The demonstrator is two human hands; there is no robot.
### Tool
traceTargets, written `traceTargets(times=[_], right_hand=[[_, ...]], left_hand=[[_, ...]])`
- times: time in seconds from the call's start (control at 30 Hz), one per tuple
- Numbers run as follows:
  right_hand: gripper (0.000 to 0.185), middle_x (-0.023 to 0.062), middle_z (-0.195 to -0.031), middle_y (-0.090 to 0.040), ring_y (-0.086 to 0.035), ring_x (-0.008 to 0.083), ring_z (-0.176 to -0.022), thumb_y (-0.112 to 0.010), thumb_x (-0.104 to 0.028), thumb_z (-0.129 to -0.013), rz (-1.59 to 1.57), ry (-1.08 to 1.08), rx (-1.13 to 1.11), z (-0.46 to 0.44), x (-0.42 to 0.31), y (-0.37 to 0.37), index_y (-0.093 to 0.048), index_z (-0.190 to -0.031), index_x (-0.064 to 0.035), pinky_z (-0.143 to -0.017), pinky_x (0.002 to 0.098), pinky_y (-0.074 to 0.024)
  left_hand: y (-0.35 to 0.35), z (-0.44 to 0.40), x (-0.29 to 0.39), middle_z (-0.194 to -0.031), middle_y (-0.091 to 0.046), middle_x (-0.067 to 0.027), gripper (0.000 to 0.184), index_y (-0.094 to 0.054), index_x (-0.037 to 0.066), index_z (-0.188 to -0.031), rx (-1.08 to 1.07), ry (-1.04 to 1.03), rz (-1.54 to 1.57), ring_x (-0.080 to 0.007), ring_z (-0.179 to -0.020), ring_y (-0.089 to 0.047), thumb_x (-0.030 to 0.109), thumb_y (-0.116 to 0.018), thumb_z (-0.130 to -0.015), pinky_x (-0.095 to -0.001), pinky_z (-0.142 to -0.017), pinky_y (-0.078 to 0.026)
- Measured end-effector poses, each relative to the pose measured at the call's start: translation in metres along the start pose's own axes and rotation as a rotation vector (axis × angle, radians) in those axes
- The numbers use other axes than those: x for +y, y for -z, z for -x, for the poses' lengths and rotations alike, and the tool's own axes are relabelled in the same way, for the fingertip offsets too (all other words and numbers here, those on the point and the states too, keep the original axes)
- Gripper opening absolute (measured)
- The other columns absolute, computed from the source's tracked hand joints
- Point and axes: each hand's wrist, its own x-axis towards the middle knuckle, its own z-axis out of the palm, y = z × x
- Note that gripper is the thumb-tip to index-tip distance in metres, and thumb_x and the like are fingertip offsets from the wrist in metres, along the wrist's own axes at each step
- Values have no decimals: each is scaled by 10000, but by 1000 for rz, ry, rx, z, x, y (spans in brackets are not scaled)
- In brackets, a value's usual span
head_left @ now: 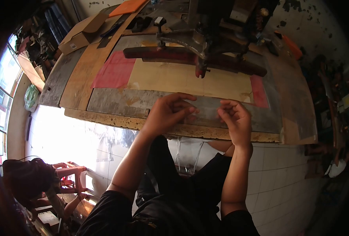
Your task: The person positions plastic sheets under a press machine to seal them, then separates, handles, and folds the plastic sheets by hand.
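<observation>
I see 2 half-curled hands, L hand & R hand; can't tell if gripping. Beyond, on surface: 1 yellow sheet, 2 red patches, partly hidden by bar.

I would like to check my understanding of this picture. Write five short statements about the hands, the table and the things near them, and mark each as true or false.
1. The left hand and the right hand are apart. True.
2. Both hands hold the long dark red bar. False: they are nearer the person, away from it.
3. The bar is above the pale yellow flat sheet. True.
4. The green plastic bag lies on the worn grey tabletop. False: it is off to the left side.
5. The brown cardboard box is at the far left part of the table. True.
</observation>
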Motion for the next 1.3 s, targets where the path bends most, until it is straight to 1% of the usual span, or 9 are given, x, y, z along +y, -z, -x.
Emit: traceTargets(times=[0.43, 0.77, 0.83, 1.07, 1.13, 1.17, 1.23, 1.27, 1.3], right_hand=[[228, 5, -926, -702, -646, 49, -839, -729, -53, -990, 0, -24, 6, 0, 2, 1, -674, -1204, 5, -731, 211, -516], [204, 2, -939, -697, -643, 49, -850, -715, -53, -1001, 18, -26, -2, 0, 2, 0, -677, -1194, 4, -736, 212, -515], [195, -1, -935, -695, -639, 47, -850, -717, -51, -999, -10, -51, 22, 1, 2, -1, -681, -1183, 2, -740, 211, -510], [168, -14, -929, -692, -637, 49, -847, -709, -54, -1001, 73, 5, 40, -6, 3, -3, -689, -1156, 10, -757, 224, -515], [134, 1, -916, -709, -645, 73, -832, -718, -52, -980, 227, -29, 31, -15, -1, -3, -714, -1103, 1, -769, 254, -528], [134, 1, -916, -709, -645, 73, -832, -718, -52, -980, 229, -23, 31, -22, -4, -3, -714, -1103, 1, -769, 254, -528], [105, 23, -901, -728, -653, 100, -818, -740, -50, -941, 477, 153, 21, -42, -8, -3, -741, -1039, -12, -770, 281, -535], [105, 23, -901, -728, -653, 100, -818, -740, -50, -941, 486, 159, 17, -59, -8, -1, -741, -1039, -12, -770, 281, -535], [103, 49, -907, -742, -675, 126, -828, -743, -57, -930, 531, 128, -19, -78, -2, 2, -746, -1022, -10, -775, 295, -540]], left_hand=[[1, -2, 1, -1022, -810, -110, 358, -664, -1, -1313, -8, 7, -64, -133, -919, -776, 101, -753, -982, -216, -721, -546], [2, -3, -5, -1005, -808, -97, 337, -675, -3, -1294, 7, -22, -50, -118, -907, -765, 93, -753, -981, -221, -719, -551], [1, -3, -5, -1009, -803, -93, 329, -679, -4, -1283, 35, -24, -103, -106, -912, -756, 88, -756, -977, -222, -719, -552], [-1, -9, -9, -953, -779, -51, 308, -682, 1, -1222, 119, -97, -213, -89, -869, -733, 100, -784, -950, -242, -722, -562], [-3, -13, -5, -912, -764, -60, 285, -678, 15, -1166, 182, -223, -468, -117, -813, -725, 76, -794, -913, -283, -716, -562], [-2, -16, -1, -912, -764, -60, 285, -678, 15, -1166, 184, -229, -467, -117, -813, -725, 76, -794, -913, -283, -716, -562], [4, -30, 10, -879, -743, -95, 248, -669, 30, -1113, 169, -248, -666, -214, -809, -741, 101, -778, -902, -348, -719, -563], [9, -46, 12, -879, -743, -95, 248, -669, 30, -1113, 174, -255, -658, -214, -809, -741, 101, -778, -902, -348, -719, -563], [17, -65, 9, -884, -738, -109, 232, -665, 35, -1105, 131, -266, -746, -262, -819, -736, 132, -759, -916, -376, -729, -562]])
